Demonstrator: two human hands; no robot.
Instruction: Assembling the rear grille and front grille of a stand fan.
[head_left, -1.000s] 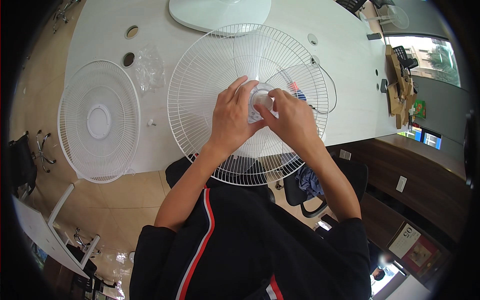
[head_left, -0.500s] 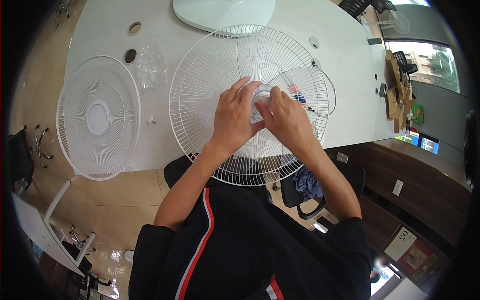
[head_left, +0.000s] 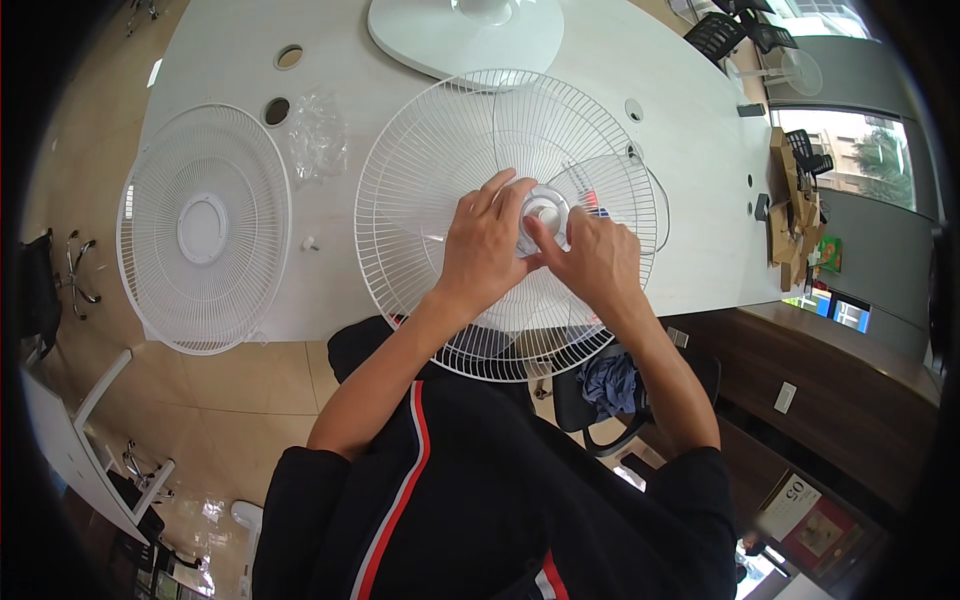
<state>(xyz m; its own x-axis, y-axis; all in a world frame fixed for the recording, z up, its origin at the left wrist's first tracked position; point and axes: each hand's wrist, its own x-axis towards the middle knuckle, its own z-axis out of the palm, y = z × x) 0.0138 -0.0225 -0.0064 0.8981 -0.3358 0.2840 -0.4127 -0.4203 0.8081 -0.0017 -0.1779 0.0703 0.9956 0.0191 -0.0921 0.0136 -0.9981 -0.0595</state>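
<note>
A round white wire fan grille (head_left: 400, 180) lies in front of me at the table's near edge, partly overhanging it. In its middle is a white plastic hub ring with a round nut (head_left: 547, 214) inside. My left hand (head_left: 483, 240) grips the grille beside the hub, fingertips on the ring's left and far side. My right hand (head_left: 602, 258) is closed about the nut from the right, its thumb against it and its fingers curled. Pale translucent fan blades show through the wires. A second white grille (head_left: 265, 200) lies flat at the left.
A white fan base (head_left: 410, 45) stands at the far side. A clear plastic bag (head_left: 318, 135) and a small white part (head_left: 310, 243) lie between the grilles. Round holes pierce the table. A black chair (head_left: 570, 400) with blue cloth stands below the table edge.
My right hand's fingers have shifted right and spread from the thumb, so more of the nut shows. The whole view has moved slightly. My left hand keeps its place by the hub.
</note>
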